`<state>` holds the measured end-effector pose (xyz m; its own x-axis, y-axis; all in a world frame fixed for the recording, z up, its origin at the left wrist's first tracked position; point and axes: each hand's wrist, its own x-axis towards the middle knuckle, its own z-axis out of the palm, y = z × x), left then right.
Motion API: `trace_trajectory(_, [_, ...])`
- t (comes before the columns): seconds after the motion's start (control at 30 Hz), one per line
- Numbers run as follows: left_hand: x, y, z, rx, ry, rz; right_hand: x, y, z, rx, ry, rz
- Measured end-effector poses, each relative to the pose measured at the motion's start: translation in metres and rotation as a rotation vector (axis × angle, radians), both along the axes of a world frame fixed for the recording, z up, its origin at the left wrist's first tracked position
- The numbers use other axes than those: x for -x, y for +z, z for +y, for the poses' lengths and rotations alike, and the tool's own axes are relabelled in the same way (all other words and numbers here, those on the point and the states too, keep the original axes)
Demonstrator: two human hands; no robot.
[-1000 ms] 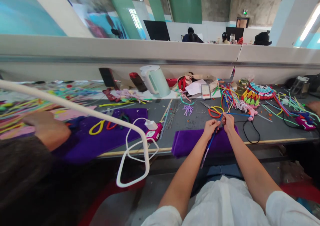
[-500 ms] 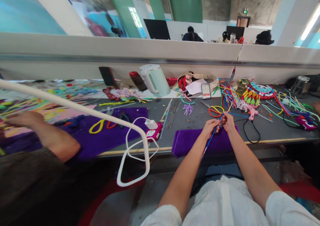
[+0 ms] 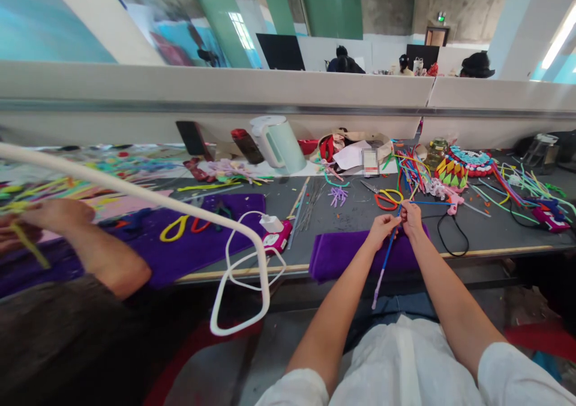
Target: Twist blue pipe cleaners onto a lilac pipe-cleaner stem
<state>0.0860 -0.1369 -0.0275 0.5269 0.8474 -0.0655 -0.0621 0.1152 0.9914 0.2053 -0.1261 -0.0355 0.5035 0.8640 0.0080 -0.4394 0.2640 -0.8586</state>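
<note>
Blue pipe cleaner (image 3: 385,256) is pinched between my left hand (image 3: 381,227) and right hand (image 3: 411,217) above the purple cloth (image 3: 342,255); I judge twisting is underway, next needing firm turning.

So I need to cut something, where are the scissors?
Head view: the scissors lie on the table right of centre, just beyond both hands.

Head view, down over worktable (image 3: 495,238)
</note>
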Motion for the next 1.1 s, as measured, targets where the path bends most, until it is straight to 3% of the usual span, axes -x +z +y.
trace_trajectory(0.27, [-0.005,-0.009,0.004,-0.581,0.295,0.344,0.003,-0.006,0.002,-0.017,-0.129,-0.099])
trace_trajectory(0.37, [-0.004,-0.009,0.002,-0.640,0.310,0.384,0.003,-0.006,0.002,-0.019,-0.123,-0.099])
trace_trajectory(0.53, [-0.001,-0.010,0.002,-0.430,0.221,0.273,0.003,-0.006,0.001,0.008,-0.086,-0.063])
trace_trajectory(0.7, [0.002,-0.007,0.004,-0.118,0.111,-0.008,0.003,-0.003,0.000,-0.015,0.032,0.003])
trace_trajectory(0.83, [0.006,-0.002,0.006,0.056,0.016,-0.106,0.003,0.002,-0.004,-0.047,0.139,0.046])
trace_trajectory(1.1, [0.013,-0.003,0.014,0.217,-0.173,-0.239,0.004,0.011,-0.011,-0.128,0.273,0.113])
